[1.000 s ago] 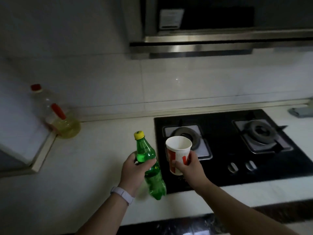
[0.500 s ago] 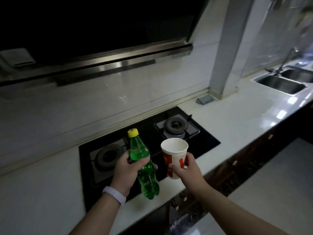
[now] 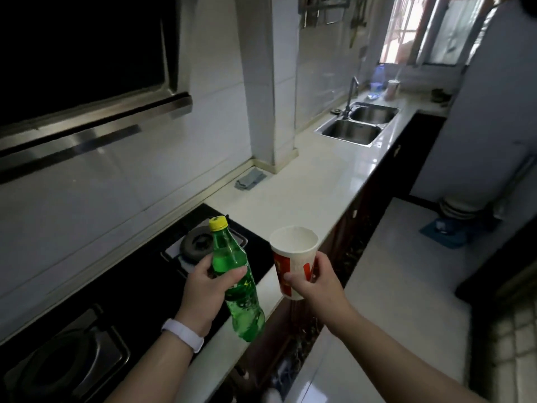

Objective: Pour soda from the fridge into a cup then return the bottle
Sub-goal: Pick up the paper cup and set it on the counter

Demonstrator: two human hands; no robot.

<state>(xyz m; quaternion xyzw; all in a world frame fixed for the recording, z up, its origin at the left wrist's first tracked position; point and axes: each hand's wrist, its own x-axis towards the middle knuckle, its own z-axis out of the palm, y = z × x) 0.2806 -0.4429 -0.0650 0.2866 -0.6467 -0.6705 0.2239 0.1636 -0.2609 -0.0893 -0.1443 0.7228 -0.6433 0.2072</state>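
A green soda bottle (image 3: 236, 283) with a yellow cap on is gripped around its middle by my left hand (image 3: 207, 289), which wears a white wristband. The bottle leans slightly left, above the counter's front edge. My right hand (image 3: 315, 285) holds a white paper cup (image 3: 293, 257) with red print, upright, just right of the bottle and out over the counter's edge. The cup's inside looks white; I cannot tell if liquid is in it. The fridge is a pale tall shape (image 3: 494, 112) at the far right.
A black gas hob (image 3: 151, 277) with two burners lies under my left arm. The white counter (image 3: 305, 184) runs ahead to a double steel sink (image 3: 357, 123) with a tap. A grey cloth (image 3: 250, 178) lies by the pillar. A dark range hood (image 3: 87, 68) hangs at upper left.
The view has swung to the right, from the hob and oil bottle toward the sink and window. Both hands keep their hold on the bottle and cup, carried along to the right.
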